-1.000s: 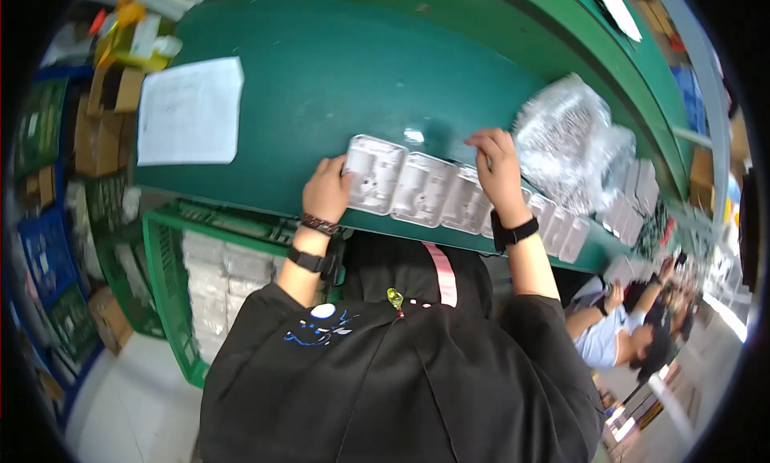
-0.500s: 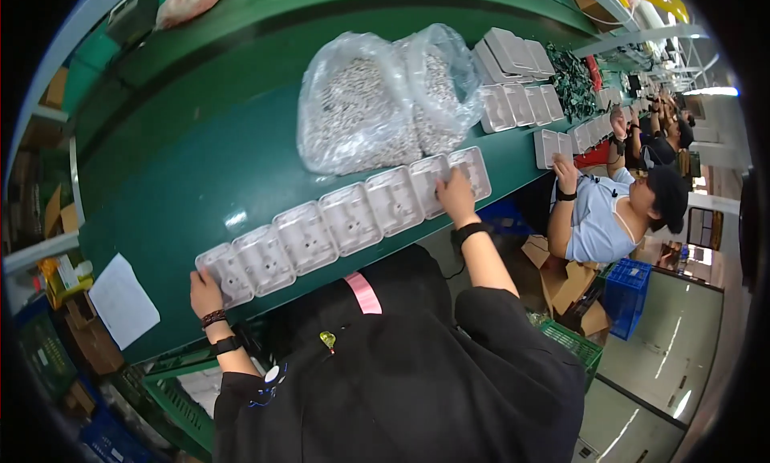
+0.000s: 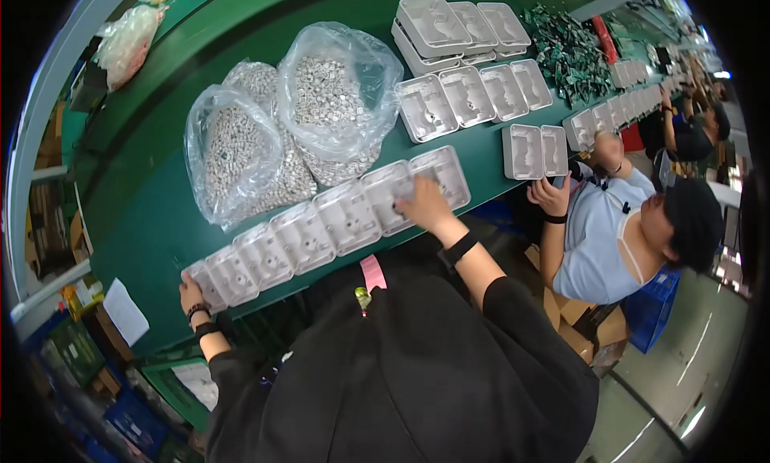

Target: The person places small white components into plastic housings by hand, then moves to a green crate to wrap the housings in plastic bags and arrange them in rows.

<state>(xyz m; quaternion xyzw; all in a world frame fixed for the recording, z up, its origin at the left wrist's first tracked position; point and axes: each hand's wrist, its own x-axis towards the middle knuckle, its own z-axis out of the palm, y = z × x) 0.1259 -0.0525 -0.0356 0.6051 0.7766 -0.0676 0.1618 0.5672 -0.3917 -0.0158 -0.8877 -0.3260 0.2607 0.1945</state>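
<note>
A row of several white plastic housings [image 3: 303,238], shallow and open-topped, lies slantwise along the near edge of the green bench. My left hand [image 3: 191,293] is closed round the outer end of the leftmost housing [image 3: 210,285]. Near the other end, my right hand [image 3: 427,205] reaches over the walls where the rightmost housing [image 3: 451,174] meets its neighbour. Its thumb dips toward the neighbouring housing and its fingers bend onto the walls; the exact contact is partly hidden. Beyond the row stand two clear plastic bags [image 3: 377,66] full of small whitish parts.
Stacked white housings [image 3: 433,22] and another row of them [image 3: 469,94] stand at the back right, beside a heap of dark green pieces [image 3: 565,62]. A co-worker [image 3: 605,238] handles two housings at the right. A white paper sheet [image 3: 126,315] lies on the left.
The view has shifted, so the bags appear farther left. Both hands keep their places at the row's ends. The co-worker's hand now touches the two housings at the right.
</note>
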